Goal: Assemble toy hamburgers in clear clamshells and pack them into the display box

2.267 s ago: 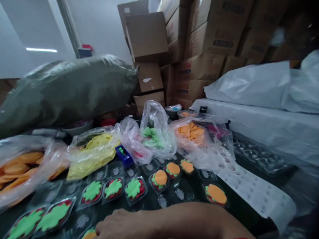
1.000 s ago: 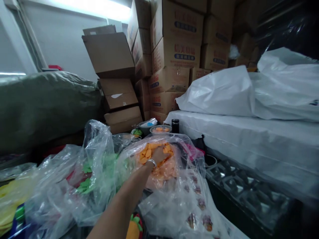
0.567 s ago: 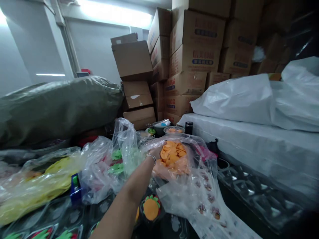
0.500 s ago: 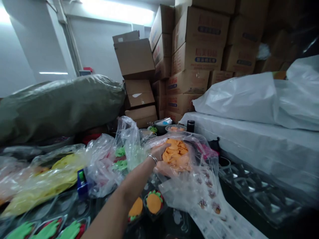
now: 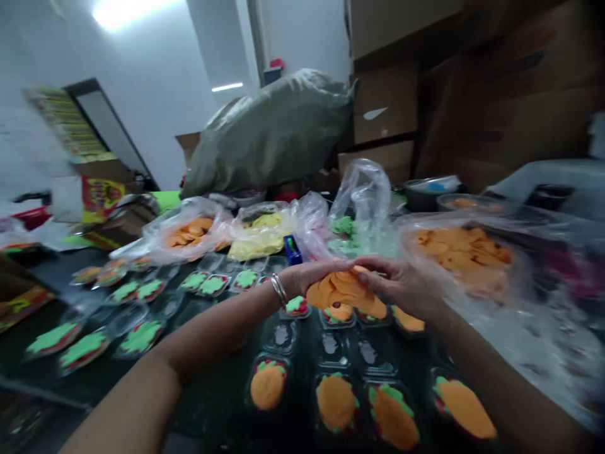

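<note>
Two arms stretch over the bench (image 5: 208, 391): left hand (image 5: 306, 276) reaching across, its fingers along the top of a fanned bunch of orange pieces (image 5: 344, 294). The bunch hangs right below them, above the clear boxes (image 5: 282, 337). Right hand (image 5: 410, 285) comes in, fingers nearly together, pinching the upper edge. Out of the orange-filled bag (image 5: 410, 243) now, that left hand!

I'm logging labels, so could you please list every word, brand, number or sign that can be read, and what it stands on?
No text is readable.
Red box panel at left: yellow lettering, too blurred.
Brown cartons at right: dark print, too blurred.
Pale wall at far left: faint marks, too small.
</note>
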`<state>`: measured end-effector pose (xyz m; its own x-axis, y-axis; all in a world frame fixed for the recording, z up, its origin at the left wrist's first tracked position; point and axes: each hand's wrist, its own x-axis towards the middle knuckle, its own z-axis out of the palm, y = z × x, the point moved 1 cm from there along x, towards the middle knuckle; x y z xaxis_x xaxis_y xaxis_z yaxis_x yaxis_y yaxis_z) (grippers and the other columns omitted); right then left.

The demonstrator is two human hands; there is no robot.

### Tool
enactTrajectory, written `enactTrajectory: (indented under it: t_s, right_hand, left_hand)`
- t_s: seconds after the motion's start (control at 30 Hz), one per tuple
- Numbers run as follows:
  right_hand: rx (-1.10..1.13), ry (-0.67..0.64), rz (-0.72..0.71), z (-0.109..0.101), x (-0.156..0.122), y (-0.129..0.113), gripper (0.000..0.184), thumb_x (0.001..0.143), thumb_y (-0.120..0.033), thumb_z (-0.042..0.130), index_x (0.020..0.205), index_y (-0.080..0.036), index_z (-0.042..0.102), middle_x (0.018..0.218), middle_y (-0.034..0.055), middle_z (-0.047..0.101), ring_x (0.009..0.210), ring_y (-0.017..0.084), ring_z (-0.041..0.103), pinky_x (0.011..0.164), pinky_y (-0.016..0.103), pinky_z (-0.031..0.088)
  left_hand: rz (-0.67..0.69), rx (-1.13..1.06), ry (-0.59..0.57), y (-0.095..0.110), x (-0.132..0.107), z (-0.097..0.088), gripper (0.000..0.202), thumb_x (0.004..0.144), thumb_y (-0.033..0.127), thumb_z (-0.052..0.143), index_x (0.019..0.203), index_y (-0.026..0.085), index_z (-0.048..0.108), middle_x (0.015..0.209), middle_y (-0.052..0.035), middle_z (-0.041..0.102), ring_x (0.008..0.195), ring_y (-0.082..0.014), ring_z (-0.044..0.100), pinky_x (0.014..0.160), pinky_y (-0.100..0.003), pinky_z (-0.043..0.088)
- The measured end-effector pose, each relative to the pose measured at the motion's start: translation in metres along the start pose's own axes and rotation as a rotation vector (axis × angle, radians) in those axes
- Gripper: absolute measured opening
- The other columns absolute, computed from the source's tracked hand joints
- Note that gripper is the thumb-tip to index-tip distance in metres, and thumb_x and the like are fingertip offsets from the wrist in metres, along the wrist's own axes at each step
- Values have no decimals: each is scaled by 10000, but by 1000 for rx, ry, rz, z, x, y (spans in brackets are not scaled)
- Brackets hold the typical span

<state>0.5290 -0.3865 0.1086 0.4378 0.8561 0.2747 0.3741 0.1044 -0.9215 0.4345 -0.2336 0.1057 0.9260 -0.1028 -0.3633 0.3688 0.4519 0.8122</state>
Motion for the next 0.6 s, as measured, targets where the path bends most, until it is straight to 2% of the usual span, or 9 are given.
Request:
enactTrajectory:
  t_s: [0.07, 0.13, 0.2, 0.3, 0.37, 0.47, 0.53, 0.6]
  right_hand:
    - [117, 20, 23, 24, 23, -1, 347, 735, -503, 669, 870, -186, 707, 801, 20, 691, 747, 176, 623, 650, 258, 515]
    - [241, 73, 86, 46, 38, 7, 364, 689, -522, 696, 822, -183, 692, 766, 17, 684, 702, 164, 615, 598, 244, 510]
    - [298, 106, 181, 66, 47, 23, 379, 683, -524, 687, 857, -188, 675, 808, 27, 690, 703, 167, 628, 576, 248, 518]
    - [221, 87, 264, 93, 56, 51, 362, 693, -482, 649, 902, -187, 645, 861, 54, 696, 708, 187, 651, 584, 294, 540]
    - [136, 31, 268, 112, 64, 62, 329, 692, -442, 630, 891, -179, 636, 835, 65, 697, 695, 208, 654, 572, 321, 537]
    - [-33, -24, 208, 142, 78, 66, 241, 689, -360, 643, 849, -180, 642, 784, 54, 675, 709, 220, 626, 619, 341, 517]
    - [-161, -7, 144, 158, 81, 67, 161, 689, -288, 651, 817, -191, 647, 797, 50, 652, 781, 228, 592, 731, 362, 489]
    - [-320, -3, 52, 169, 73, 71, 84, 724, -225, 616, 794, -197, 652, 847, 72, 647, 875, 247, 557, 829, 386, 442]
  left_hand:
    - [-40, 12, 38, 2, -34, -21, 280, 777, 275, 662, 957, 61, 649, 794, -100, 713, 637, -171, 659, 614, -264, 515]
    - [22, -33, 141, -6, -73, -41, 312, 738, 248, 685, 1001, 87, 635, 815, -78, 709, 627, -164, 657, 587, -249, 510]
    - [100, -133, 273, -22, -115, -61, 373, 719, 237, 696, 1066, 128, 612, 878, -69, 710, 657, -173, 670, 571, -241, 513]
    - [94, -308, 454, -54, -174, -92, 374, 736, 275, 691, 1064, 117, 603, 902, -93, 711, 673, -188, 681, 559, -243, 529]
    - [58, -398, 535, -71, -204, -110, 347, 757, 314, 672, 1003, 76, 615, 861, -122, 712, 629, -193, 675, 534, -246, 533]
    - [41, -522, 606, -87, -230, -129, 334, 802, 332, 627, 968, 43, 622, 825, -146, 716, 570, -183, 664, 522, -242, 535]
    - [55, -589, 641, -92, -238, -138, 324, 820, 320, 608, 981, 38, 621, 816, -150, 720, 567, -182, 668, 540, -242, 541]
    - [77, -625, 630, -96, -241, -144, 341, 811, 307, 610, 1013, 33, 615, 836, -161, 722, 593, -192, 677, 561, -248, 543]
